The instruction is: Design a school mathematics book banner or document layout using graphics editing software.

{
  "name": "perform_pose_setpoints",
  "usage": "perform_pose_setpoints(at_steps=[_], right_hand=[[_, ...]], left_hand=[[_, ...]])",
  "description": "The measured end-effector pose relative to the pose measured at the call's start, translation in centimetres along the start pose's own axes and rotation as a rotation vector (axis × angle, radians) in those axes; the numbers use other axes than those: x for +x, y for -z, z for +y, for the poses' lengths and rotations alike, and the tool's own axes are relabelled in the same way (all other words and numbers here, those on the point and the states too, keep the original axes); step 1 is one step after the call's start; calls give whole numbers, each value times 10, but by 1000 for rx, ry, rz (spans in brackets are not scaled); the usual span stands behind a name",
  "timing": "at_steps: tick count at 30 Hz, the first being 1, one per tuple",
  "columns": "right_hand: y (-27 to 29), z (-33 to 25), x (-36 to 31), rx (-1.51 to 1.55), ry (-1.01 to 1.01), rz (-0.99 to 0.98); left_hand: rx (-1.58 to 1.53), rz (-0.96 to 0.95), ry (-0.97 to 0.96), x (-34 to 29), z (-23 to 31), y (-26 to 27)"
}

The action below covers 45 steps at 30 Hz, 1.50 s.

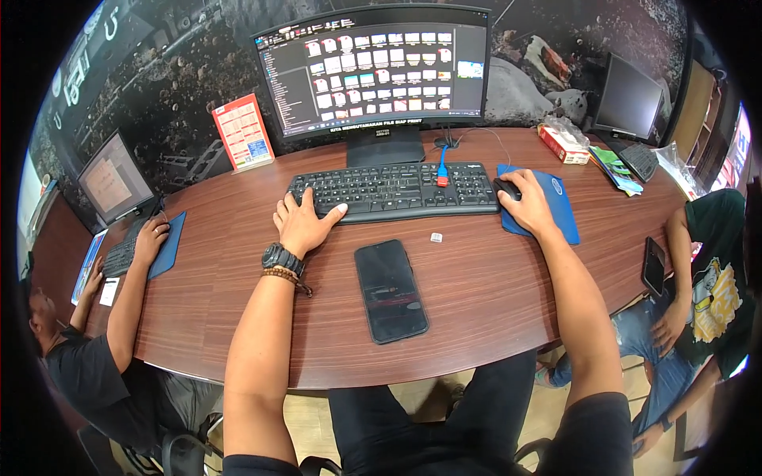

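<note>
My left hand (305, 225) rests at the left end of a black keyboard (389, 190), its fingers spread over the keys and its thumb stretched along the front edge. A dark watch (281, 258) and a beaded bracelet circle that wrist. My right hand (527, 203) is curled over a black computer mouse (506, 189) on a blue mouse pad (563, 210). Between my forearms lies a black smartphone (390, 292) with a dark screen. A small whitish square piece (436, 237) sits just beyond it. Across the keyboard's right part lies a blue cable with a red plug (442, 176).
Behind the keyboard stands a curved monitor (377, 75) showing file thumbnails. Left of it is a red-and-white sign (243, 135). A red-and-white box (563, 144) and another monitor (629, 97) are at right. People sit on both sides; the left one works at a keyboard (121, 255).
</note>
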State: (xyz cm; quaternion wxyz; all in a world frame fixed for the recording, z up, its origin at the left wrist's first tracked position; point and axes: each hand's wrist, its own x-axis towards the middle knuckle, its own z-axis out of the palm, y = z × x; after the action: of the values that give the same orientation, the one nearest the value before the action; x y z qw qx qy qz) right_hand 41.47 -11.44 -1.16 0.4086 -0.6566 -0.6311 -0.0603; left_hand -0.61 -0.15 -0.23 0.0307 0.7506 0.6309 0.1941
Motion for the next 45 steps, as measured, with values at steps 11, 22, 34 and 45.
perform_pose_setpoints(at_steps=[11,22,34,45], right_hand=[[2,1,-1,3,-33,-17],[1,3,0,5,-30,-13],[5,-3,-1,2,14,-15],[3,0,-1,-3,26,-12]], left_hand=[[-7,-10,-15,-1,1,1],[0,-19,-4,-1,3,1],[7,5,-4,-2,4,1],[16,-12,6,-2,6,3]])
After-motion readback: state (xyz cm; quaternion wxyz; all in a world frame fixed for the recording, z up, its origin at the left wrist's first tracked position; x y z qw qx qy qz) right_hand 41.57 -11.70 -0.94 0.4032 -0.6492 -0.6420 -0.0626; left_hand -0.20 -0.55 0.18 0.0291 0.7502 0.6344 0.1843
